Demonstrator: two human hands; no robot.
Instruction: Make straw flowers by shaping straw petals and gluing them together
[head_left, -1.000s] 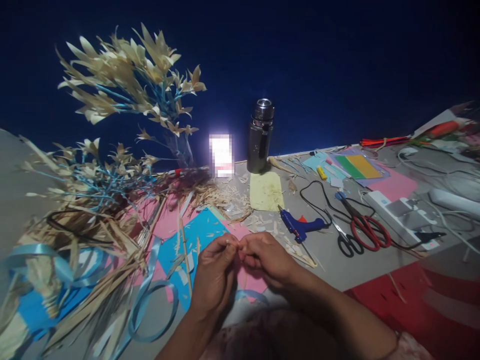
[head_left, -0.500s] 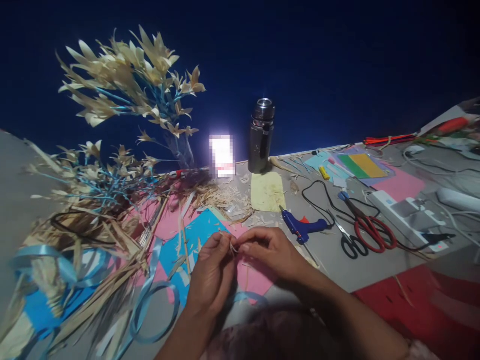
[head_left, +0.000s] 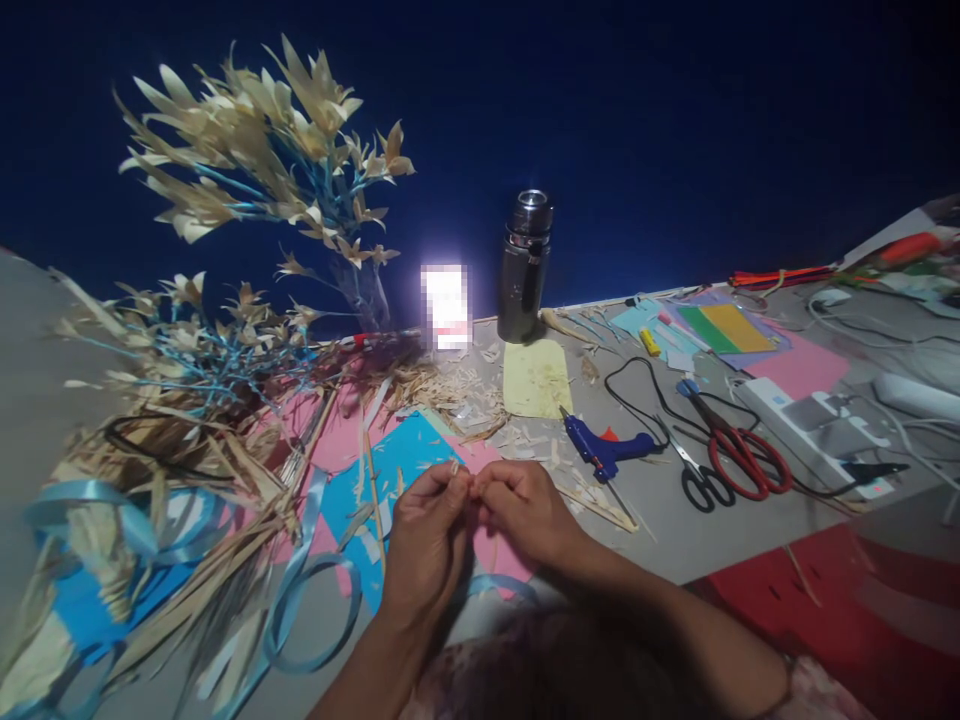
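**Your right hand is curling inward**

Your right fingers are bending more tightly than a moment ago, drawing in against your left hand. The thin strands that were showing between your fingertips are dropping out of sight; a small pale bit is showing above your left fingertips.

The pale piece is small and thin, of off-white colour. Its upper end is seen at the fingertips of the left hand – the other part is hidden by the fingers, so its full shape and its tilt cannot be told. It is held above the table, not lying on it.
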